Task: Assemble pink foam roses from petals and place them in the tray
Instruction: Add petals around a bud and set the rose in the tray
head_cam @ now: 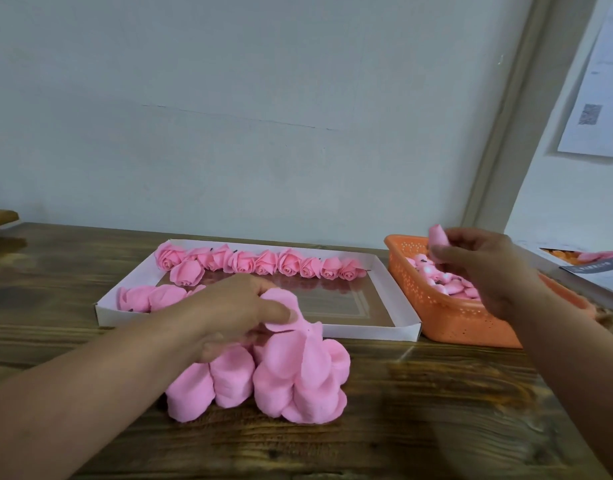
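A stack of pink foam petal sheets [291,375] lies on the wooden table in front of me. My left hand [236,310] pinches the top petal sheet [281,306] of that stack and lifts its edge. My right hand [478,265] holds a small pink rose core [437,237] above the orange basket [447,317], which contains several more pink cores. The white cardboard tray [395,289] behind the stack holds a row of finished pink roses [263,263] along its far side and a few more at its left end.
The wooden table [419,410] runs to a pale wall close behind the tray. Papers and a second container with orange and pink pieces [582,258] sit at the far right. A wooden object [0,216] juts in at the left edge.
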### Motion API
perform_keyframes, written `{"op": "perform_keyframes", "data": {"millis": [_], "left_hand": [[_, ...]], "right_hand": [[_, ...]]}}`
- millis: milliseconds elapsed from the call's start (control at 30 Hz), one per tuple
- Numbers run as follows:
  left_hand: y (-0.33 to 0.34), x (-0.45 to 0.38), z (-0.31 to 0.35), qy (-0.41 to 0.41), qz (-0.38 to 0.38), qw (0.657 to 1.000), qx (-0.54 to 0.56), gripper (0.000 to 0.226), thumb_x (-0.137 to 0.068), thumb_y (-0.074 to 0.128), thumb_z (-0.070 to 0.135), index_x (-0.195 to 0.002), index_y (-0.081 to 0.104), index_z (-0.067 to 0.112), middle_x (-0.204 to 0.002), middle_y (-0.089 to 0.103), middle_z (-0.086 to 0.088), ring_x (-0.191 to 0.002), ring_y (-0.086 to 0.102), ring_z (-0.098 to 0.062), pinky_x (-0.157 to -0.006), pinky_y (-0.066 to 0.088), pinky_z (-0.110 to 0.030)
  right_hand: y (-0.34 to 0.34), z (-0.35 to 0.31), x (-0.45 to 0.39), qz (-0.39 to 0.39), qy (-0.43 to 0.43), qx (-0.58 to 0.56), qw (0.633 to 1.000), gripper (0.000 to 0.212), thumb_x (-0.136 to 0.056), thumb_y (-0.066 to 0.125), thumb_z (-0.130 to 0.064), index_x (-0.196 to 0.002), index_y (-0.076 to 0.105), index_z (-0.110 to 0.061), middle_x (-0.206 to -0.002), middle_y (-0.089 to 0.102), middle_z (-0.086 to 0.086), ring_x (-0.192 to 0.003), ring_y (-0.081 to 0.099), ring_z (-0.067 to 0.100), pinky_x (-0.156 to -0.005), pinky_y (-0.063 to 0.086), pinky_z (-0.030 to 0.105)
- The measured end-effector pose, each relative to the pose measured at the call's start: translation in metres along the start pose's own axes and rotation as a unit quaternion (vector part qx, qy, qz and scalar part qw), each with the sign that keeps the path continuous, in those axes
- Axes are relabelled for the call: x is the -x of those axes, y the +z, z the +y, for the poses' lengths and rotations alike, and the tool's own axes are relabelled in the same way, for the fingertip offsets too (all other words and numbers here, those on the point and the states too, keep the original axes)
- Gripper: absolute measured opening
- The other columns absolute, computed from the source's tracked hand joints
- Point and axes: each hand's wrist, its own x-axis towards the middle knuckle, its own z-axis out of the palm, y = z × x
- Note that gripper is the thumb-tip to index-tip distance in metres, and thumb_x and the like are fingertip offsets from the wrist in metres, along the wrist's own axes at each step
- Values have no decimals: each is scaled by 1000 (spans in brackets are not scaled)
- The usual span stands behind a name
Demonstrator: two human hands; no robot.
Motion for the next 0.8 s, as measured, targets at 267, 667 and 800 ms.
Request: {"op": "perform_keyframes", "data": {"millis": [267, 667, 800], "left_hand": [[28, 6, -2, -46, -38, 940, 335, 23, -90, 49, -1, -111, 56, -4, -104, 62, -22, -94, 60, -32, -82, 52, -40], [39, 7, -11, -18, -116, 924, 365, 42, -87, 48, 6, -129, 51, -2, -125, 60, -27, -122, 55, -38, -109, 36, -48], [41, 7, -10, -11, -123, 927, 354, 52, -79, 53, 7, -130, 50, -1, -130, 56, -28, -127, 50, -39, -111, 34, -49]], "right_hand": [[59, -39, 67, -161, -67, -225, 959, 31, -63, 67, -8, -93, 66, 2, -79, 72, 12, -69, 67, 17, -62, 53, 22], [68, -34, 88, -204, -127, -157, 958, 18, -73, 71, -5, -89, 73, -12, -88, 74, 10, -83, 71, 24, -73, 57, 30], [67, -35, 89, -201, -127, -135, 962, 19, -72, 70, -9, -89, 73, -15, -87, 74, 10, -83, 71, 28, -75, 58, 35]]}}
